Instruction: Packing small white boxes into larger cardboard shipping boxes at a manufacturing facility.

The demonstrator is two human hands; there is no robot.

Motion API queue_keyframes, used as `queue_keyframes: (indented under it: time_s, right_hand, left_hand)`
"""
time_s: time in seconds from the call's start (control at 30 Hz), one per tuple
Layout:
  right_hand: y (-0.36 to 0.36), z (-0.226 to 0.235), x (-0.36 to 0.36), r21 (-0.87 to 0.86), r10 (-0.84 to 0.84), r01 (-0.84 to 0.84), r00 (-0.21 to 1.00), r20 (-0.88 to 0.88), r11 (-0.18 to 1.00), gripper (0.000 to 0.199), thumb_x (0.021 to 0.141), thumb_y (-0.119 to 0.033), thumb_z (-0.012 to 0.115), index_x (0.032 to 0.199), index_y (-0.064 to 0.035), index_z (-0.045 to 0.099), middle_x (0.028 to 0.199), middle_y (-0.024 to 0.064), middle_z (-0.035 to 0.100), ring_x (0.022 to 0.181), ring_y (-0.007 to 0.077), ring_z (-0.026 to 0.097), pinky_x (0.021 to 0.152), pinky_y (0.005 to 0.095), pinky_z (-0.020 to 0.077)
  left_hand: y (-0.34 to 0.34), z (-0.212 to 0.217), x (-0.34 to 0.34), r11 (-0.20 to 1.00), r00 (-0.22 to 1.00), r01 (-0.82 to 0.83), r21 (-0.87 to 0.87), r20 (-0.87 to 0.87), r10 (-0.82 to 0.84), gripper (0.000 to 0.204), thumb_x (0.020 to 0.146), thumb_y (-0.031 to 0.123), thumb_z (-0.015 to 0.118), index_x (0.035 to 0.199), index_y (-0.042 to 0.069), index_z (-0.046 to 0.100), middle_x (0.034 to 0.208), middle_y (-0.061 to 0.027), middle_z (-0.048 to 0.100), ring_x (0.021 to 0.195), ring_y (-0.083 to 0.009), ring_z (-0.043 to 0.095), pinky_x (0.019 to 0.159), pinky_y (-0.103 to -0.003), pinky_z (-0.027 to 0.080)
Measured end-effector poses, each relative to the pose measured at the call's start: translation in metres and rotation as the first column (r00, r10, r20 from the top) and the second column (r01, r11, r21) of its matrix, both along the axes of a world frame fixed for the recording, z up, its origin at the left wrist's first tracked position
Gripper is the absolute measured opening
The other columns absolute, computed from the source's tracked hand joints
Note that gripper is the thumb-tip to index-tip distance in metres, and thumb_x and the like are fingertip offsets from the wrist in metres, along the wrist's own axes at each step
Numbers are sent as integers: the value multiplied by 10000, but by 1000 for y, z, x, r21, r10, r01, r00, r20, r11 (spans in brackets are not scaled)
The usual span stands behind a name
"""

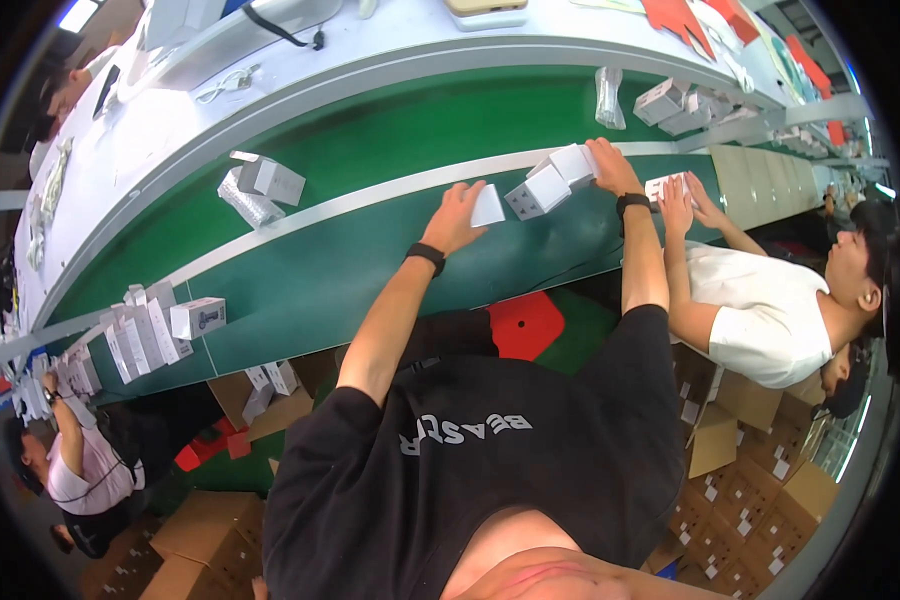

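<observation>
The left hand [454, 217] reaches out over the green conveyor belt [350, 270] with its fingers curled around a small flat white box [488, 206], which it grips by one edge; the box stands tilted at the fingertips, just above the belt's pale centre strip [370, 198]. A dark band [425, 256] sits on that wrist.

The right hand [610, 166] lies further along the belt, fingers bent and closed on a white box [573, 163] pressed against its palm. Touching that box, on the side toward the left hand, is a white cube-shaped item [537, 192] with small dark marks on its face; whether the right hand's fingers reach it too cannot be told. The right wrist carries a dark watch [631, 202].

Just beyond the right hand, a neighbouring person's hand [676, 205] holds another small white box [662, 185]. Well away from the left hand, on the far half of the belt, lie a white box and clear plastic bag together [260, 188]. Near the belt's end stands a cluster of white boxes [155, 325].
</observation>
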State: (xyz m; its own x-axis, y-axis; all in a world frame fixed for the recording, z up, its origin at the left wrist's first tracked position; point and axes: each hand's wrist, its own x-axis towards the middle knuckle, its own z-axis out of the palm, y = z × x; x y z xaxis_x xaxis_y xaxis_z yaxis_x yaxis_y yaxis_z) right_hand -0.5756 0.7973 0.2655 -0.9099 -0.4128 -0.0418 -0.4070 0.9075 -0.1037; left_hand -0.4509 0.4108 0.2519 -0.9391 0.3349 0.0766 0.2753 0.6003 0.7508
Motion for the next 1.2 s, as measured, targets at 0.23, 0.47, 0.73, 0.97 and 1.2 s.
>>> queue_keyframes:
  time_s: [0.23,0.47,0.73,0.97,1.2]
  right_hand:
    - [-77,7,46,-89,155,-155,988,-4,984,844,589,-75,839,1338,-83,451,1297,201,499,1109,429,546,935,474,509]
    - [-187,36,103,-150,244,-231,967,79,961,936,586,-131,871,1406,-132,419,1182,182,524,1048,407,575,822,460,559]
    - [-327,44,141,-189,384,-353,909,162,916,1037,624,-199,880,1501,-333,343,1108,190,523,998,397,589,783,475,554]
    - [-377,47,162,-183,422,-391,889,179,902,892,629,-254,882,1406,-283,444,1152,185,508,1001,410,579,797,469,556]
    - [-414,52,185,-238,265,-217,945,191,947,842,632,-301,881,1366,-260,471,1250,209,488,1071,427,561,832,478,553]
  left_hand:
    - [3,4,26,971,988,-154,-182,-50,147,913,659,250,848,1434,84,395,1303,-217,465,1240,-403,450,992,-463,471]
    - [-87,43,99,913,962,-239,-330,-205,178,922,674,345,830,1459,130,397,1255,-163,501,1227,-393,456,973,-467,477]
    - [-203,51,167,838,938,-345,-422,-150,311,864,673,358,830,1436,199,458,1178,-114,546,1175,-336,509,896,-442,526]
    - [-267,54,182,835,933,-347,-428,-71,352,825,674,336,828,1416,228,484,1217,-94,557,1179,-300,519,834,-432,556]
    - [-311,55,162,869,963,-270,-415,-99,251,822,672,336,833,1413,245,490,1232,-79,563,1193,-290,518,840,-423,559]
